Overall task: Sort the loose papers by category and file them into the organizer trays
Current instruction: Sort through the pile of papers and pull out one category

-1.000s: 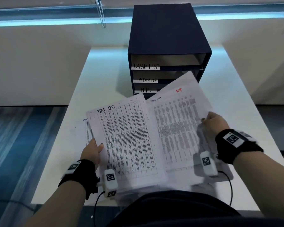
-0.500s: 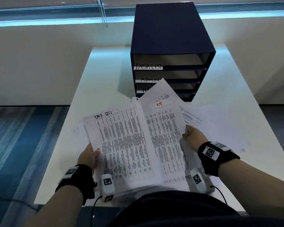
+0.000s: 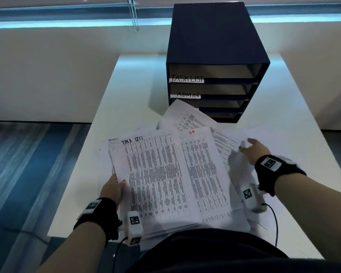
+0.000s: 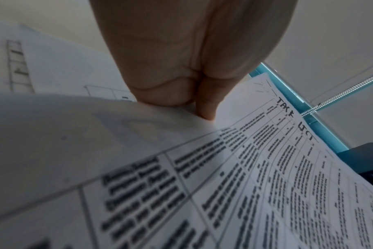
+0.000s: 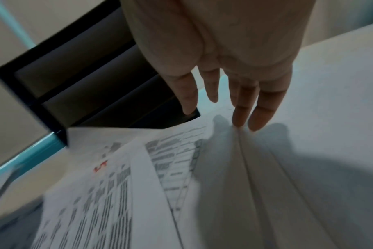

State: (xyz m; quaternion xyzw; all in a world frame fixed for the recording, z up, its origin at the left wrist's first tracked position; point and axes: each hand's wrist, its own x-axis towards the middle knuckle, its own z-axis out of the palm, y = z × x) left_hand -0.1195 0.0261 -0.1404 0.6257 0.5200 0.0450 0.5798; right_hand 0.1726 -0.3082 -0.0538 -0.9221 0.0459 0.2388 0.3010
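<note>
A dark blue organizer (image 3: 217,36) (image 5: 91,87) with several open trays stands at the back of the white table (image 3: 134,85); labels read TASK LIST (image 3: 186,78) and ADMIN (image 3: 187,94). My left hand (image 3: 114,189) (image 4: 194,94) pinches the left edge of a printed sheet headed TASK LIST (image 3: 158,174) (image 4: 266,168), held above a loose pile. Beside it lies a sheet marked in red "I.T" (image 3: 203,164) (image 5: 104,185). My right hand (image 3: 252,149) (image 5: 234,101) hovers over blank sheets (image 5: 277,168) at the right, fingers straight, tips touching the paper.
More printed sheets (image 3: 187,119) fan out in front of the organizer's lower trays. Bare table lies left and right of the organizer. A blind's bead chain (image 3: 133,14) hangs at the wall. Blue striped floor (image 3: 28,164) lies to the left.
My right hand let go of the I.T sheet, laid it down beside the TASK LIST sheet, and moved right with fingers opened. The left hand kept its hold.
</note>
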